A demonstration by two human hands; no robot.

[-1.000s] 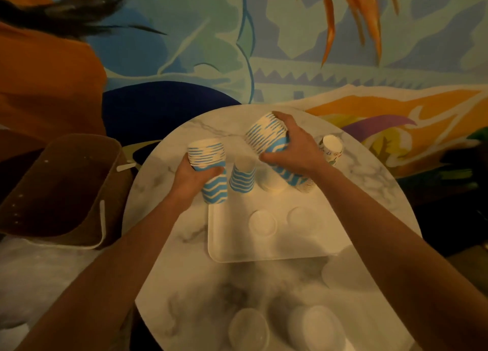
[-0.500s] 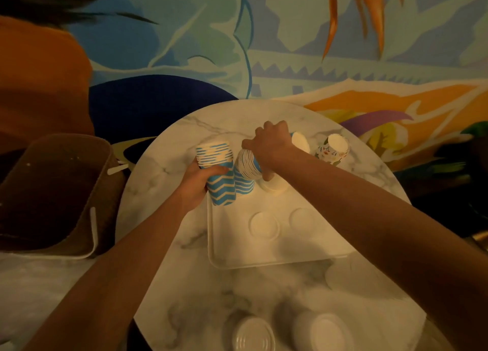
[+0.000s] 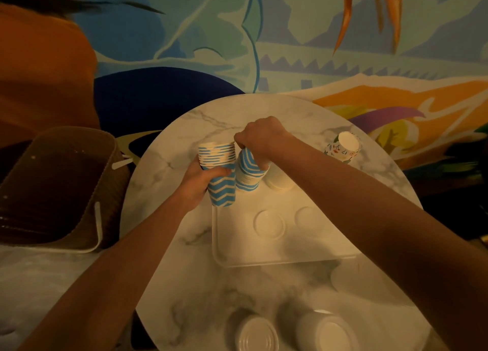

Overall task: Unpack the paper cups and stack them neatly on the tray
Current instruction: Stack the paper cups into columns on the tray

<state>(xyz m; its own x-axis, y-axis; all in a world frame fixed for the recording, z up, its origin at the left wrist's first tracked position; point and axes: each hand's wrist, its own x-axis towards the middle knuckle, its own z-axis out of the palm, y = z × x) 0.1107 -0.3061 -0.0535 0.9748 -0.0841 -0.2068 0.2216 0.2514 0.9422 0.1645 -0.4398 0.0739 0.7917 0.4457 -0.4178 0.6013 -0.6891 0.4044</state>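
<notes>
Down at six o'clock, two white lids [image 3: 257, 333] sit side by side at the near edge of the round marble table [image 3: 184, 292]. Just beyond them lies the white tray [image 3: 277, 255], with two round white discs [image 3: 269, 223] resting flat on its middle. Over at nine o'clock, off the table, stands a brown woven basket [image 3: 58, 186]. At the tray's far left corner, around eleven o'clock, the left hand [image 3: 202, 184] wraps its fingers tight around a stack of blue-and-white zigzag cups [image 3: 219, 176], held upright. Right beside it, touching, the right hand [image 3: 261, 139] comes down from above, fingers curled closed over the top of a second striped cup stack [image 3: 248, 173] standing on the tray. A short white pile [image 3: 280, 184] sits just right of that. Farther out, at two o'clock, a patterned cup [image 3: 344, 147] lies tilted on the table, well apart from the tray.
</notes>
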